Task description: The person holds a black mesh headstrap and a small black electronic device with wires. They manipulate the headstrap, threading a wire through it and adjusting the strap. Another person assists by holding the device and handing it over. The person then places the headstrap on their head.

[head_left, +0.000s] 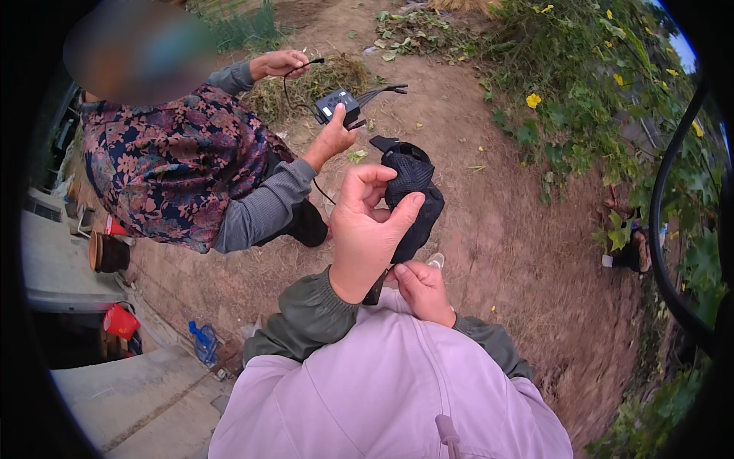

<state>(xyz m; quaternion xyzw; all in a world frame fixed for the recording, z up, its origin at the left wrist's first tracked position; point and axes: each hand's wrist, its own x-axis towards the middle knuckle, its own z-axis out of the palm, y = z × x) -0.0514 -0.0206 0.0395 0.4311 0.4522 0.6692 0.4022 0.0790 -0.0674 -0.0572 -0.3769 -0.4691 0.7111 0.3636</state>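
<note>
Black mesh-textured fabric pouch (419, 220), or something like one, is in front of the wearer's chest, between the two hands. Working down in size from my remote seat, I have brown earth ground (505, 252) below, a yellow-flowered vine (554, 115) along the right, and a co-worker (191, 168) in a floral top close on the left. Then comes the pouch itself, bunched enough that I cannot make out its full shape. The left hand (363, 237) is half curled, thumb spread from the fingers, fingertips against the pouch's upper part; I cannot tell how firmly it grips. The right hand (424, 291) looks smaller, thumb and fingers pinched together at the pouch's lower end. To handle limp cloth well, I would anchor that lower pinch and let the left fingertips smooth the folds, without tugging both ends at once. Smaller still is the black box (335, 99) in the co-worker's near hand (334, 139), apart from the pouch; the thin black cable (285, 89) in their far hand (281, 64) comes last.
</note>
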